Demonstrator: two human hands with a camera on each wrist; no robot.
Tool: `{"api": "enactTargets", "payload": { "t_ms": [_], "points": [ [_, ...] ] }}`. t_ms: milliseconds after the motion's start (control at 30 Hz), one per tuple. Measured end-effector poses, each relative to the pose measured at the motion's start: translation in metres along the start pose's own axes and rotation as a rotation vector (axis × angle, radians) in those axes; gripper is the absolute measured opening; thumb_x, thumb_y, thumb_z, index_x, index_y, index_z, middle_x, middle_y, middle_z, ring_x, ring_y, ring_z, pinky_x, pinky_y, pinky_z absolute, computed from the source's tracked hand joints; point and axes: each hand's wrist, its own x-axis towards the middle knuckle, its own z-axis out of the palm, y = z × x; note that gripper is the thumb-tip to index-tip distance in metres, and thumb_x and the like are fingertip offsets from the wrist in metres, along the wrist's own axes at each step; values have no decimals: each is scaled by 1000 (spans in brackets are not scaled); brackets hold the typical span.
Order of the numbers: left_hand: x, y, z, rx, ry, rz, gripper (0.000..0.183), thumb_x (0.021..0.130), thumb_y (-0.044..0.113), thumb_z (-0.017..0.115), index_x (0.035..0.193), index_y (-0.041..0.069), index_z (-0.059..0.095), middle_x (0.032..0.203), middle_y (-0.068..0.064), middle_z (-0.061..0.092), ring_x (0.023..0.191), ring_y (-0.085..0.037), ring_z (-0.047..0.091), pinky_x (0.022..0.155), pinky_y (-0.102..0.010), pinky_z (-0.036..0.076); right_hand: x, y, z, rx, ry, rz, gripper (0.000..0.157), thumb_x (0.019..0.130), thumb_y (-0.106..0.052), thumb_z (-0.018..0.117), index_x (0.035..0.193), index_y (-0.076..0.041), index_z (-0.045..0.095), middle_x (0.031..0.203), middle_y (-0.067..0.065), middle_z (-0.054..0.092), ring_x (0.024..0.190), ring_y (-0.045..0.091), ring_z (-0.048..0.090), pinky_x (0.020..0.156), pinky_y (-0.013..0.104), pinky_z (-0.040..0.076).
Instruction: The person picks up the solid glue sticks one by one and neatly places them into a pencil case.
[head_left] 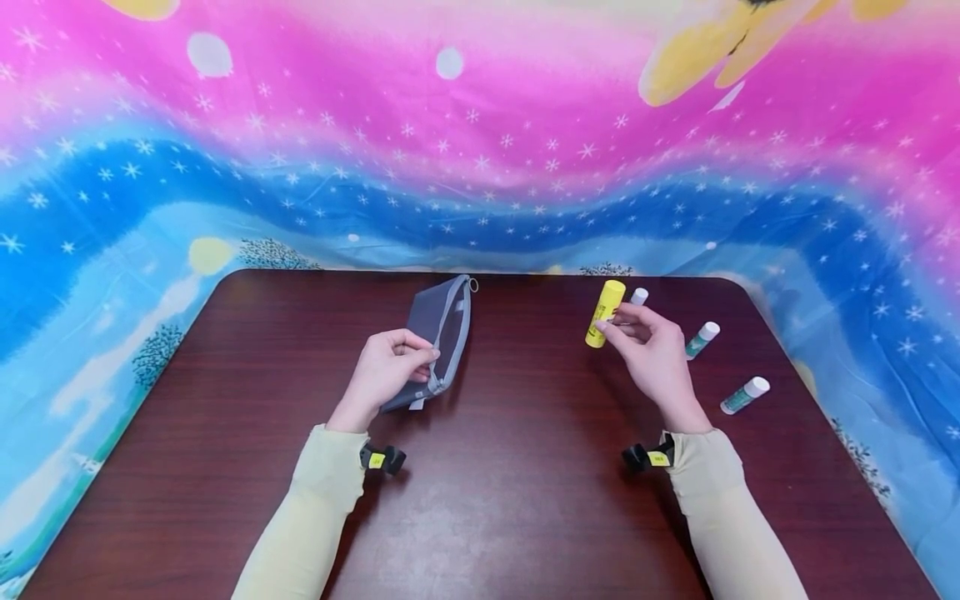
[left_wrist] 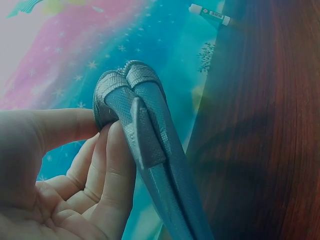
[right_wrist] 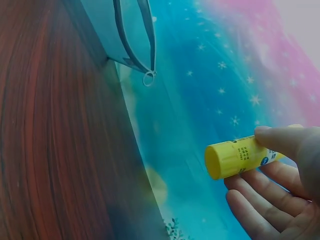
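Note:
My left hand [head_left: 393, 367] pinches the near edge of a grey zippered pouch [head_left: 429, 312], which stands on the table with its mouth gaping. In the left wrist view, thumb and fingers hold the pouch's end [left_wrist: 150, 117] by the zipper. A yellow glue stick [head_left: 607, 304] is held up off the table by my right hand [head_left: 656, 354], between thumb and fingers. Seen from the right wrist, the same glue stick [right_wrist: 230, 156] points toward the pouch [right_wrist: 97, 25], well apart from it. A metal ring [right_wrist: 148, 78] hangs at the far zipper end.
Three white-capped glue sticks stand to the right: one [head_left: 639, 297] partly behind my right hand, another [head_left: 705, 337] beside it, the third [head_left: 745, 396] nearer me. The dark wooden table [head_left: 487, 500] ends at a colourful cloth backdrop [head_left: 480, 167].

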Motion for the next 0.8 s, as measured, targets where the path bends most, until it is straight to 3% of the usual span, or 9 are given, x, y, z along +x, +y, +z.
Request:
{"api": "enactTargets", "payload": {
  "t_ms": [533,800],
  "points": [
    [0,1,1,-6,-11,5,13,91,9,78,98,-1,74,85,-16,73,66,-23,71,68,-33,62,4,-4,22,30,-71,52,47,91,-34,79,126,-4,70,107,12,72,90,18,69,77,19,55],
    [2,-1,2,-12,-17,2,13,91,10,78,98,-1,73,84,-15,73,67,-24,71,69,-33,62,8,-12,33,89,-86,57,47,90,-31,81,127,-4,70,107,14,73,93,23,71,77,19,55]
  ]
}}
